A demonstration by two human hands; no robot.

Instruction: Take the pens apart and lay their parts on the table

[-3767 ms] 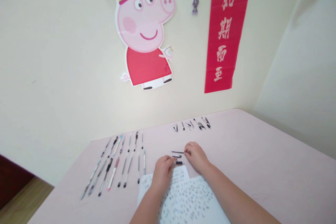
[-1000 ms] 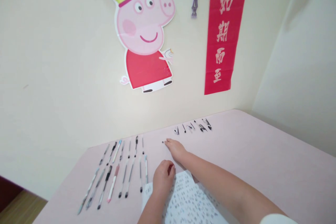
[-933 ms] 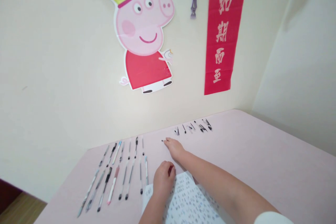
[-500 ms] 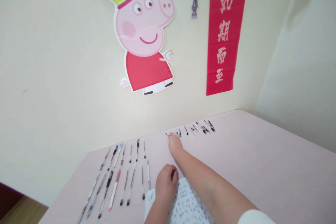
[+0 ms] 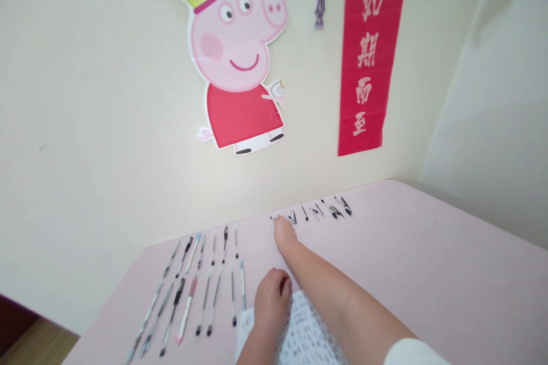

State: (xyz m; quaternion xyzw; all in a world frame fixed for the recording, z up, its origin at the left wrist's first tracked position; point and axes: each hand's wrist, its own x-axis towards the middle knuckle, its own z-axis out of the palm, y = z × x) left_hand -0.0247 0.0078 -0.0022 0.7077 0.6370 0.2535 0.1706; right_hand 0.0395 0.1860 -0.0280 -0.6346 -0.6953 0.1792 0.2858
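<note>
My right hand reaches far across the pink table, fingers pinched together on a small black pen part. The part pokes out at the left end of a row of several small dark pen pieces near the wall. My left hand rests curled on the top edge of a handwritten sheet of paper. Something small and dark shows between its closed fingers, but I cannot make it out. My right forearm crosses above the sheet.
Several pens and refills lie in two rows left of my left hand, pointing toward the wall. On the wall hang a cartoon pig cutout and a red banner with characters. A side wall closes the right.
My right hand has left the spot by the paper and stretched toward the wall, carrying the small black part to the row of pieces. My left hand has curled shut on the sheet.
</note>
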